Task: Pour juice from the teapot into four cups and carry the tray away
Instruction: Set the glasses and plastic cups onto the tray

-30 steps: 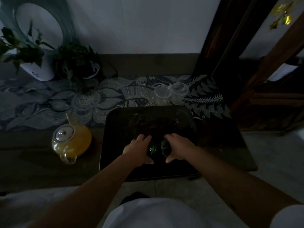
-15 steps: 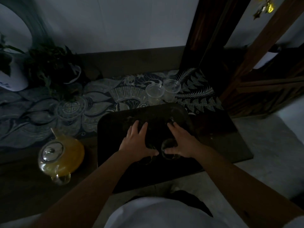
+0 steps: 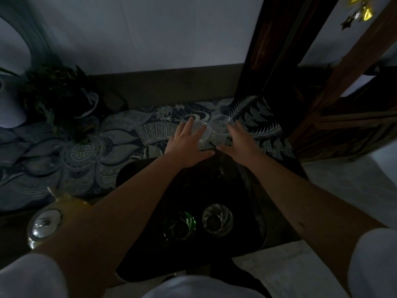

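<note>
Two clear plastic cups stand side by side on the patterned cloth beyond the tray, the left cup (image 3: 203,131) and the right cup (image 3: 219,125). My left hand (image 3: 186,144) lies against the left cup with fingers spread. My right hand (image 3: 238,143) flanks the right cup, fingers also apart. Neither hand has closed around a cup. On the dark tray (image 3: 258,211) near me stand a green glass (image 3: 179,225) and a clear ribbed glass (image 3: 217,219). The glass teapot (image 3: 46,222) with orange juice sits at lower left, partly behind my left forearm.
A leafy potted plant (image 3: 58,97) stands at the back left on the blue patterned cloth (image 3: 86,151). Dark wooden furniture (image 3: 335,117) rises at the right. A wall with a dark skirting runs along the back. Pale floor lies at the lower right.
Both hands have left the two glasses on the tray and reached forward to the clear plastic cups. The view has shifted forward, so the tray now lies closer.
</note>
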The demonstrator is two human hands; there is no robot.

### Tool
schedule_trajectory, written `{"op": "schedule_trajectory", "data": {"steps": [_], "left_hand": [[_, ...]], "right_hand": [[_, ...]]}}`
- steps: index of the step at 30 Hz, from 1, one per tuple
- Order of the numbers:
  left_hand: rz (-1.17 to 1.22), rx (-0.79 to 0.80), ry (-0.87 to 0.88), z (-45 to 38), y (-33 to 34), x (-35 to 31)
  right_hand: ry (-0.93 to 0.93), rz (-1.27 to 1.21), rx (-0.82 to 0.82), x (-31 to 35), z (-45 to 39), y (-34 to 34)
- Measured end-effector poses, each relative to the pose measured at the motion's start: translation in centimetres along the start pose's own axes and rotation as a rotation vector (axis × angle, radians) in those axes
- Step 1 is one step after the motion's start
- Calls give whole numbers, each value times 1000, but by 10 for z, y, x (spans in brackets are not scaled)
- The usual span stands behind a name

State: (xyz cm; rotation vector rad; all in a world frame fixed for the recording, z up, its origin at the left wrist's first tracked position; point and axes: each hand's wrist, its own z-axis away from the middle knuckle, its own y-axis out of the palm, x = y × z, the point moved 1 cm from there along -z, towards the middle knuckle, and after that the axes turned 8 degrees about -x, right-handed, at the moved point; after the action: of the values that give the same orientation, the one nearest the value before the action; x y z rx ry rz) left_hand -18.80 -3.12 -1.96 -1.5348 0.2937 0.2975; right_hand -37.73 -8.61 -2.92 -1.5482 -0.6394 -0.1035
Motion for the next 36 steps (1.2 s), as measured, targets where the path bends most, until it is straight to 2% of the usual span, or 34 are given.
{"op": "schedule_trajectory", "data": {"steps": [3,10,15,22,27,36], "left_hand": [[-16,25,-53,-29,3,1],[-88,164,-120,-71,18,11],[-99,197,-116,-91,34,21],[-81,167,-79,-98,34,18],[-118,169,-80,-100,27,12],[-94,71,-102,-68,-11,17]], "right_hand": [[6,4,53,-11,-33,3],[-29,183,337,-30,-86,13],[-43,211,416,-29,-108,27],[-88,124,376,-29,-116,27],[-133,230,378,-21,-113,23],[-158,242,320,7,-90,-2]]}}
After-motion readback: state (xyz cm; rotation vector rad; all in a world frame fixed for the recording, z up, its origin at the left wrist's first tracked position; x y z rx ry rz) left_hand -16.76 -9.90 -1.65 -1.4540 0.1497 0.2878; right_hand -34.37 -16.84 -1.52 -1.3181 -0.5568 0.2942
